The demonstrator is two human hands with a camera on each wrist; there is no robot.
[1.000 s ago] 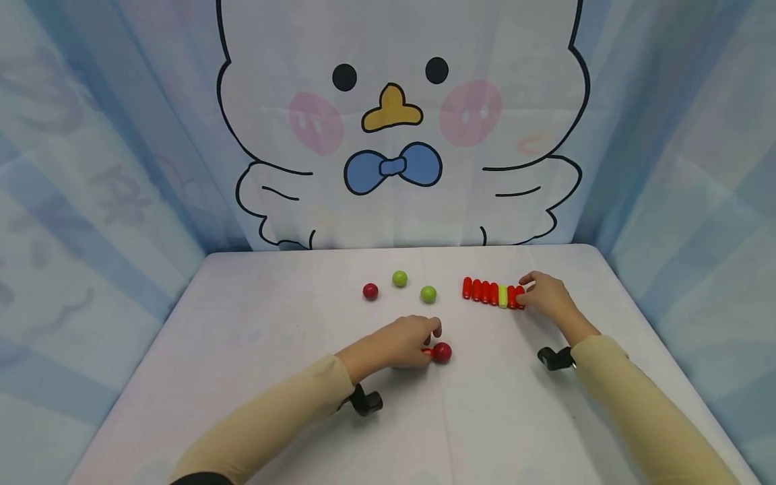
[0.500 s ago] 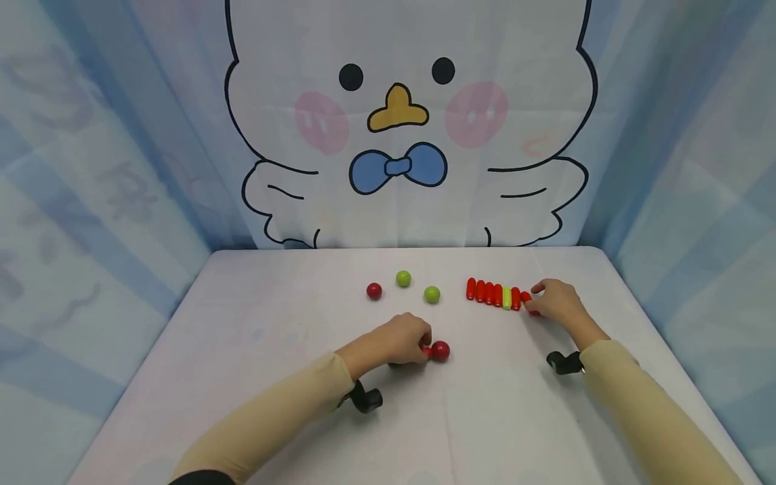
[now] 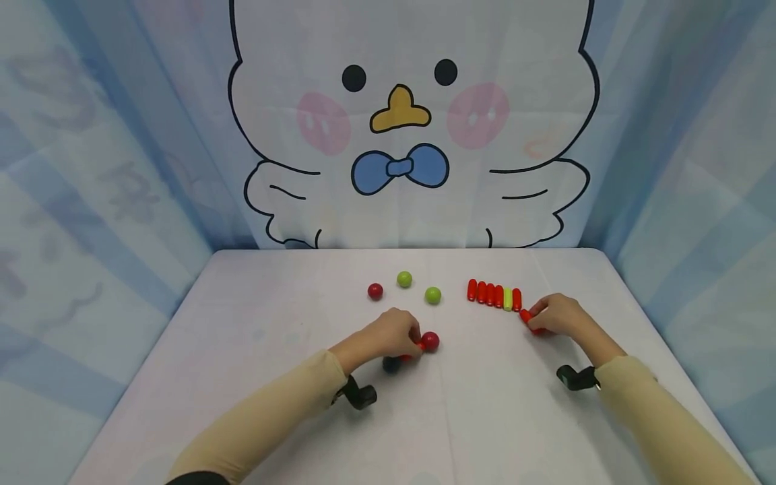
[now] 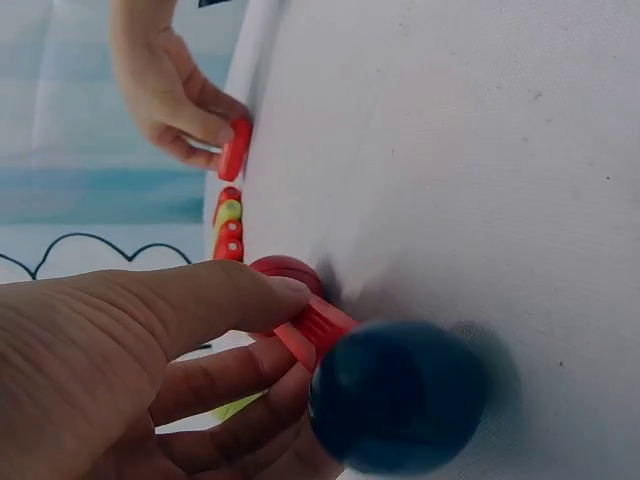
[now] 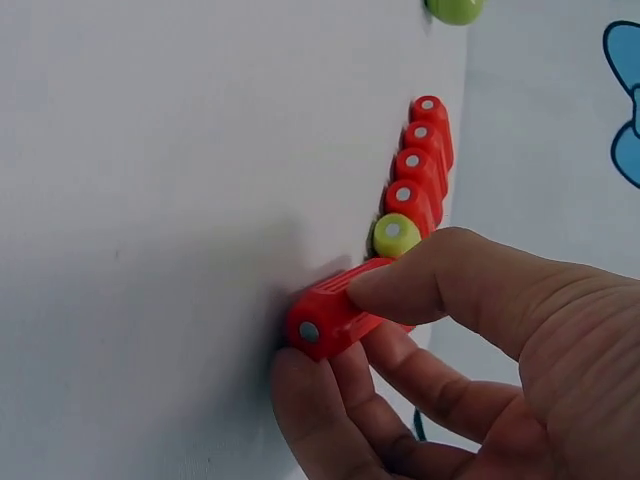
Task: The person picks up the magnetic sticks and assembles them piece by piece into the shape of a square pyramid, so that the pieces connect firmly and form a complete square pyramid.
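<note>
My left hand [image 3: 393, 333] pinches a red magnetic rod [image 4: 318, 330] between thumb and fingers, low over the table. A dark red ball [image 3: 430, 341] sits at the rod's far end and a dark blue ball [image 4: 398, 397] at its near end. On the right, my right hand [image 3: 560, 315] grips another red rod [image 5: 340, 305] by thumb and fingertips; a grey metal dot marks its end. That rod slants just off the near right end of a row of red rods [image 3: 490, 294], which includes one yellow-green rod [image 3: 507, 300].
Behind the left hand, a dark red ball [image 3: 375, 292] and two green balls, one farther back [image 3: 404, 279] and one nearer [image 3: 433, 295], lie on the white table [image 3: 291, 323]. A printed curtain [image 3: 400, 215] hangs along the table's back edge.
My right hand has drawn the end rod out of the row, rightward and nearer. My left hand has shifted slightly left with its rod and balls, and the dark blue ball shows more.
</note>
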